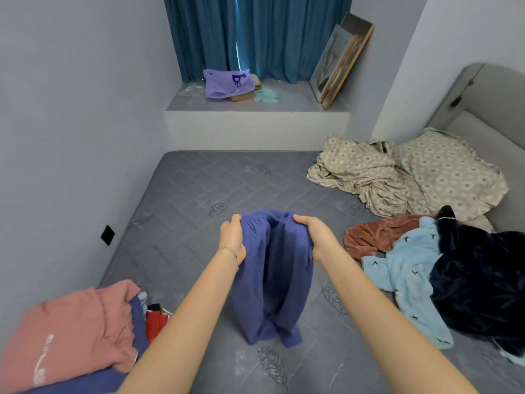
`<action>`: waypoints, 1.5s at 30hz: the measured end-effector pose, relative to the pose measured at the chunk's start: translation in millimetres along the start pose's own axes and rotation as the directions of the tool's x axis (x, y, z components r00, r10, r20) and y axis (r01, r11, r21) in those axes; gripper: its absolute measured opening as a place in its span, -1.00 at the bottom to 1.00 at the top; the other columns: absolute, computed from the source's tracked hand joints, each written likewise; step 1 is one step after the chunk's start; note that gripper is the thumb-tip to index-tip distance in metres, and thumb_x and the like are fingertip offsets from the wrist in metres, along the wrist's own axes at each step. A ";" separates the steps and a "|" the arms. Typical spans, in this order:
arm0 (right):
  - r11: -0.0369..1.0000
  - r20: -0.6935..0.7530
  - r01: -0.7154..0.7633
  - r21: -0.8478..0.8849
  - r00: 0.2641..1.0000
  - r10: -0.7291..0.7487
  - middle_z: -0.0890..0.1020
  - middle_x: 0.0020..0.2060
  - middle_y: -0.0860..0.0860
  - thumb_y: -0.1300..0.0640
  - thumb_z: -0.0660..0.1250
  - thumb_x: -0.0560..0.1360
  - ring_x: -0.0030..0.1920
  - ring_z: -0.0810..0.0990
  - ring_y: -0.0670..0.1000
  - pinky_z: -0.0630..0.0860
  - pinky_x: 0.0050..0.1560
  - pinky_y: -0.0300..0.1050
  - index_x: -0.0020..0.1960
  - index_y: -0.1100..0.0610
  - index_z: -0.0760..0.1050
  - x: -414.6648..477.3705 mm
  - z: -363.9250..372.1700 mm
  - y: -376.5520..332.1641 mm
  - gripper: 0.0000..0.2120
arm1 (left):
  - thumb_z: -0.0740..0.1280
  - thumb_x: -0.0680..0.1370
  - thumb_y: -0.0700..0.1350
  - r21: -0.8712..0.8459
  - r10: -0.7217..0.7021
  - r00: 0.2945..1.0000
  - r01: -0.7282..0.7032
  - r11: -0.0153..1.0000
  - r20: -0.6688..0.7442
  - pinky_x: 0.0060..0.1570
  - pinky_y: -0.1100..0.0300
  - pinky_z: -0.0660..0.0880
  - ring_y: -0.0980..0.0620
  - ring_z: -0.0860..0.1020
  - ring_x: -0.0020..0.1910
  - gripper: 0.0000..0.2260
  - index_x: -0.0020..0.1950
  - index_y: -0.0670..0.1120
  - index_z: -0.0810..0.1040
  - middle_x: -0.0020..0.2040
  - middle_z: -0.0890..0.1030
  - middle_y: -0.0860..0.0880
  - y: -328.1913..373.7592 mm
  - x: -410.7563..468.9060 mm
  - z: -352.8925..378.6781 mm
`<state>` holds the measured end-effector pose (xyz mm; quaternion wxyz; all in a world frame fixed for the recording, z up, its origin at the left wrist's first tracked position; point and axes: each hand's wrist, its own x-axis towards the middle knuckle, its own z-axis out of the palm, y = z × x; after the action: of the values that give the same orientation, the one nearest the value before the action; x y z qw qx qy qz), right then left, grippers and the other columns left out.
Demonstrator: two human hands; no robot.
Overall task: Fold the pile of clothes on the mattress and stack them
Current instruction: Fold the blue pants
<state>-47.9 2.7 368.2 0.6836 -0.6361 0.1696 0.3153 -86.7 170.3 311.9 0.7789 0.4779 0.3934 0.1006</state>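
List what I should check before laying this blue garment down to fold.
1. Grip of left hand on top edge of blue garment: ok.
2. Grip of right hand on the other end: ok.
3. Garment spread out: not ok, it hangs bunched between the hands.
4. Bare mattress ahead for laying it flat: ok.
5. Stack at left, with pink top uppermost, tidy: cannot tell, blurred.
6. The unfolded pile at right lies apart from the garment: ok.

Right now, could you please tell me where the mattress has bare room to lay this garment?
Bare mattress lies ahead, between the wall and the bedding. Crowded: clothes pile right, folded stack near left.
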 end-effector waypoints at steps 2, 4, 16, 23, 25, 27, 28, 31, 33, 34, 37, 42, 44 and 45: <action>0.988 -0.026 0.035 -0.151 0.999 -0.039 0.62 -0.14 0.12 0.14 0.30 0.57 -0.15 0.58 0.08 0.50 -0.14 -0.12 0.07 0.24 0.54 2.9 10.6 6.5 -0.83 | 0.18 0.59 -0.15 0.033 0.020 0.995 -0.023 0.999 0.103 -0.19 0.15 0.38 -0.01 0.39 -0.19 -0.86 -0.16 -0.11 0.33 -0.18 0.41 -0.07 -11.8 -12.4 10.0; 0.958 -0.042 0.067 -0.279 0.996 -0.082 0.61 -0.02 0.13 0.15 0.25 0.59 -0.05 0.56 0.09 0.45 -0.03 -0.13 0.11 0.23 0.52 8.6 17.4 11.1 -0.82 | 0.20 0.62 -0.15 0.106 0.113 0.974 -0.135 0.985 0.195 -0.13 0.15 0.40 0.00 0.42 -0.14 -0.87 -0.12 -0.11 0.34 -0.15 0.43 -0.09 -16.8 -30.6 17.2; 0.893 -0.067 0.200 -0.403 0.967 -0.247 0.45 -0.45 0.03 -0.04 0.31 0.55 -0.38 0.42 -0.01 0.36 -0.37 -0.16 -0.34 0.16 0.41 31.0 10.3 12.8 -0.62 | 0.38 0.54 -0.21 0.345 0.324 0.681 -0.653 0.674 0.657 0.19 0.44 0.38 0.35 0.50 0.19 -0.82 0.05 0.04 0.61 0.18 0.60 0.11 -28.9 -44.4 7.8; 0.796 0.374 0.510 -0.325 0.843 -0.387 0.62 -0.17 0.04 0.13 0.26 0.60 -0.14 0.55 -0.06 0.46 -0.05 -0.16 -0.02 0.25 0.59 14.5 -7.0 -3.7 -0.79 | 0.23 0.64 -0.14 0.301 0.360 0.774 -0.561 0.771 0.520 0.29 0.22 0.39 0.20 0.48 0.25 -0.77 0.29 -0.05 0.51 0.25 0.55 0.06 -4.3 -14.1 3.6; 0.803 0.522 0.542 -0.249 0.774 -0.360 0.66 -0.06 0.01 0.13 0.27 0.59 -0.04 0.60 -0.06 0.51 0.05 -0.20 0.06 0.16 0.59 -2.6 -11.2 -16.4 -0.84 | 0.20 0.65 -0.01 0.283 0.156 0.737 -0.433 0.856 0.658 0.37 0.24 0.32 0.22 0.35 0.39 -0.63 0.47 0.03 0.33 0.42 0.42 0.11 0.6 -7.0 2.9; 0.802 0.559 0.569 -0.180 0.730 -0.392 0.67 -0.04 0.00 0.13 0.27 0.56 -0.01 0.62 -0.06 0.52 0.06 -0.20 0.09 0.15 0.57 -15.3 -14.6 -28.7 -0.82 | 0.19 0.64 0.09 0.260 0.049 0.663 -0.359 0.896 0.747 0.39 0.12 0.31 0.13 0.35 0.43 -0.58 0.49 0.03 0.32 0.43 0.42 0.07 4.9 -2.7 2.5; 0.803 0.557 0.577 -0.151 0.721 -0.414 0.67 -0.05 -0.02 0.16 0.26 0.58 -0.01 0.62 -0.07 0.52 0.04 -0.22 0.10 0.15 0.57 -19.8 -16.3 -34.4 -0.84 | 0.23 0.62 0.11 0.261 0.024 0.647 -0.341 0.903 0.762 0.39 0.05 0.32 0.07 0.39 0.41 -0.56 0.46 -0.02 0.36 0.41 0.46 0.01 6.8 -2.5 1.5; 0.798 0.529 0.584 -0.150 0.729 -0.434 0.67 -0.05 -0.04 0.24 0.19 0.61 -0.02 0.63 -0.09 0.52 0.02 -0.24 0.12 0.16 0.54 -28.1 -24.7 -47.9 -0.82 | 0.43 0.40 0.09 0.264 0.027 0.676 -0.324 0.908 0.737 0.28 0.00 0.43 -0.02 0.55 0.24 -0.53 0.24 -0.10 0.55 0.21 0.62 -0.07 16.6 -6.2 -3.2; 0.780 0.518 0.596 -0.190 0.736 -0.436 0.65 -0.01 -0.02 0.23 0.22 0.60 0.01 0.61 -0.06 0.51 0.07 -0.19 0.13 0.14 0.54 -27.6 -34.1 -51.5 -0.83 | 0.46 0.33 0.05 0.231 0.095 0.695 -0.360 0.904 0.712 0.17 0.05 0.49 -0.01 0.61 0.10 -0.62 0.08 -0.09 0.62 0.07 0.67 -0.06 26.2 -7.2 -8.1; 0.775 0.515 0.594 -0.214 0.743 -0.427 0.64 0.00 -0.01 0.21 0.25 0.59 0.02 0.60 -0.05 0.49 0.10 -0.15 0.11 0.12 0.54 -26.4 -38.0 -51.9 -0.86 | 0.47 0.33 0.03 0.206 0.135 0.691 -0.388 0.898 0.710 0.14 0.06 0.49 -0.01 0.61 0.05 -0.66 0.02 -0.10 0.64 0.03 0.67 -0.06 32.4 -7.1 -11.2; 0.801 0.524 0.541 -0.255 0.774 -0.356 0.59 -0.07 -0.01 0.10 0.31 0.48 -0.02 0.53 -0.03 0.41 0.00 -0.13 0.00 0.09 0.51 -26.7 -39.9 -46.5 -0.88 | 0.55 0.28 0.03 0.124 0.238 0.658 -0.454 0.882 0.715 0.05 0.13 0.47 0.04 0.58 -0.04 -0.71 -0.07 -0.05 0.67 -0.06 0.66 -0.03 54.0 -9.1 -20.4; 0.860 0.475 0.475 -0.188 0.810 -0.344 0.56 -0.10 0.10 0.11 0.27 0.38 -0.04 0.51 0.05 0.41 -0.05 -0.10 0.04 0.22 0.49 -29.2 -9.2 -31.0 -0.72 | 0.58 0.25 0.15 0.009 0.328 0.609 -0.483 0.876 0.722 -0.05 0.29 0.50 0.11 0.57 -0.08 -0.67 -0.13 -0.01 0.66 -0.10 0.63 0.02 83.3 -17.1 -32.2; 0.825 0.402 0.514 -0.233 0.824 -0.400 0.53 -0.16 0.09 0.08 0.24 0.37 -0.12 0.47 0.03 0.35 -0.09 -0.07 -0.03 0.24 0.49 -32.6 5.9 -25.5 -0.73 | 0.56 0.29 0.12 0.038 0.330 0.614 -0.507 0.861 0.717 -0.04 0.28 0.50 0.11 0.56 -0.07 -0.72 -0.13 0.01 0.66 -0.10 0.62 0.02 82.0 -18.8 -35.9; 0.804 0.373 0.532 -0.265 0.826 -0.423 0.52 -0.19 0.08 0.05 0.26 0.40 -0.15 0.46 0.01 0.35 -0.11 -0.07 -0.08 0.29 0.48 -34.4 12.2 -21.7 -0.72 | 0.54 0.32 0.08 0.067 0.326 0.630 -0.516 0.854 0.705 -0.03 0.26 0.49 0.11 0.56 -0.06 -0.75 -0.10 0.00 0.66 -0.09 0.62 0.01 78.1 -19.0 -38.0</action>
<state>-61.5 7.4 408.2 0.6313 -0.7168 -0.1624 0.2476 -109.2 226.4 377.2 0.7502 0.6587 -0.0281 0.0497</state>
